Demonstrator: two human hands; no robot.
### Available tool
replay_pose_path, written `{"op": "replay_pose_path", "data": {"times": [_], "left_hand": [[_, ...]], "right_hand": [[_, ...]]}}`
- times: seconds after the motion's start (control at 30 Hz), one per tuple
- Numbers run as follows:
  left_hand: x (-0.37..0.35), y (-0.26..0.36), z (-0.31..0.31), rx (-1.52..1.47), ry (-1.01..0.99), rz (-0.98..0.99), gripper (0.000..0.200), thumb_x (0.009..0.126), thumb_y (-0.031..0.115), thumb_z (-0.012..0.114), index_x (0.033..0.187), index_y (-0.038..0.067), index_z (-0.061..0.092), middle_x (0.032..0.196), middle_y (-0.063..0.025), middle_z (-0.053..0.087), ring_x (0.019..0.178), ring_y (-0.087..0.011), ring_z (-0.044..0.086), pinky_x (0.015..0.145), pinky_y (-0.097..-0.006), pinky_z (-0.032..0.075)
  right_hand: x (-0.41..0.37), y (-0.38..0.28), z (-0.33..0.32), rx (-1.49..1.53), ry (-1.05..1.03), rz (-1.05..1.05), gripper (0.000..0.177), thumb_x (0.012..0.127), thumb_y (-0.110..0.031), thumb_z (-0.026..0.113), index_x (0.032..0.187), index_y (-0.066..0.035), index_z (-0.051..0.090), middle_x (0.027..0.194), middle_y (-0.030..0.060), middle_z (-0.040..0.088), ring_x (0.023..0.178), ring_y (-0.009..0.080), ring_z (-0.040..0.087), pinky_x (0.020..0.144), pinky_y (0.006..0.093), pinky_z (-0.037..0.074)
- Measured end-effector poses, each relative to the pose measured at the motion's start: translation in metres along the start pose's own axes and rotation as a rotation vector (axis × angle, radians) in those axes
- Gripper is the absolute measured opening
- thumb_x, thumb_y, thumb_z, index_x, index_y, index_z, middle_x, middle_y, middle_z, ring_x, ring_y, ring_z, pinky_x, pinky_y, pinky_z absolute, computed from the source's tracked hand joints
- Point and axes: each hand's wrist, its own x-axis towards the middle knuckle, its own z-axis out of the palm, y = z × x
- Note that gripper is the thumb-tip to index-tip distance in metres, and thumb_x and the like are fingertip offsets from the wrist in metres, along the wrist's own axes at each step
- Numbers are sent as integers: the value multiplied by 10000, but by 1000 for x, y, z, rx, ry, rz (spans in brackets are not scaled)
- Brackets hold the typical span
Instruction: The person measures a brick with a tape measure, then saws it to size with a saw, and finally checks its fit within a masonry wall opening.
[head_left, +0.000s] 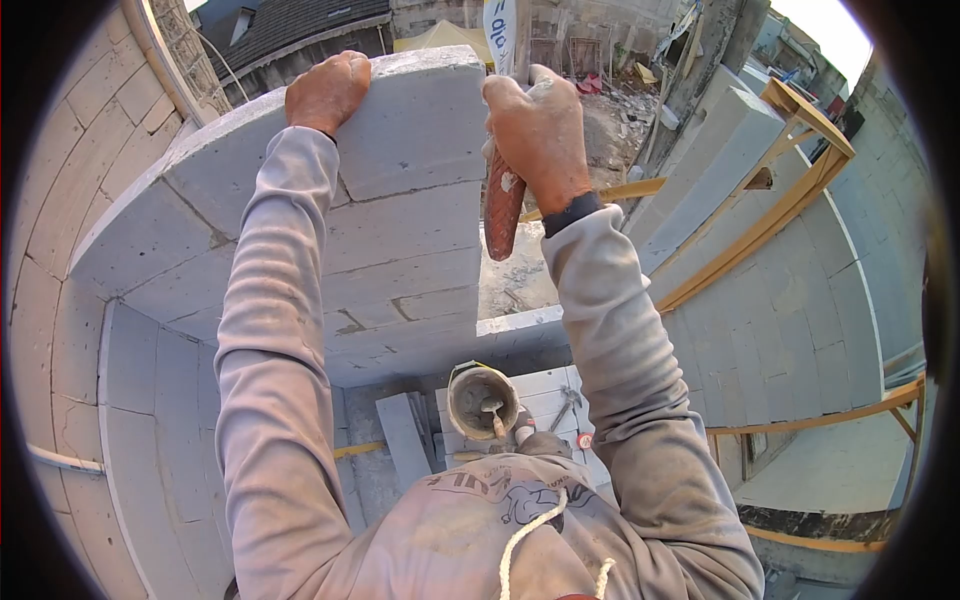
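Observation:
My left hand (328,92) rests on the top edge of the pale grey wall block (410,125), its fingers curled over the far side. This block forms the upper right corner of a wall of similar blocks (400,235), beside an opening. At the block's right end, my right hand (542,125) is closed around a long tool with a reddish-brown handle (503,205). Its pale blade (498,35), printed with dark lettering, points up beyond my fist. The fingers on the handle are partly hidden behind the hand.
Below me, a bucket (463,412) holds a small trowel (497,420). Beside it, a hammer (568,405) and a round red-and-white object (584,440) lie on pale blocks. A wooden frame (760,255) leans across the right side. Block walls (165,410) rise at left.

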Motion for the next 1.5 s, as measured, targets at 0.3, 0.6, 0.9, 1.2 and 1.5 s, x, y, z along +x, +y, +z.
{"op": "replay_pose_path", "data": {"times": [0.3,0.6,0.9,1.2,1.5], "left_hand": [[1,-2,3,-9,29,37,431,919,351,326,1131,198,669,1138,-88,680,1029,-306,645,911,-422,495],[2,-1,6,-3,68,12,422,920,348,328,1116,208,674,1124,-85,686,1034,-298,645,918,-414,494],[-1,1,-3,-4,-5,9,424,917,350,330,1130,212,670,1157,-70,674,1045,-301,640,914,-419,491],[-3,5,-7,-17,-24,11,442,912,363,321,1158,216,658,1183,-70,662,1070,-288,631,937,-410,478],[0,3,-10,-33,-113,-13,504,883,395,315,1260,232,607,1274,-56,618,1147,-288,589,968,-401,439]], "right_hand": [[-22,-42,-20,101,15,18,262,782,-165,540,675,73,558,626,208,619,601,270,663,608,379,539],[-37,-11,-8,247,-160,278,247,800,-160,555,754,81,589,601,121,601,516,181,622,469,307,501],[-32,-23,-9,239,-14,164,200,852,-173,583,788,16,592,607,50,568,486,118,535,471,266,437],[-27,-39,-30,187,49,-72,231,815,-174,573,736,44,579,581,72,583,520,148,573,501,324,490],[-42,4,-13,104,-174,155,278,791,-205,549,744,63,603,620,164,620,571,272,628,605,398,518]]}}
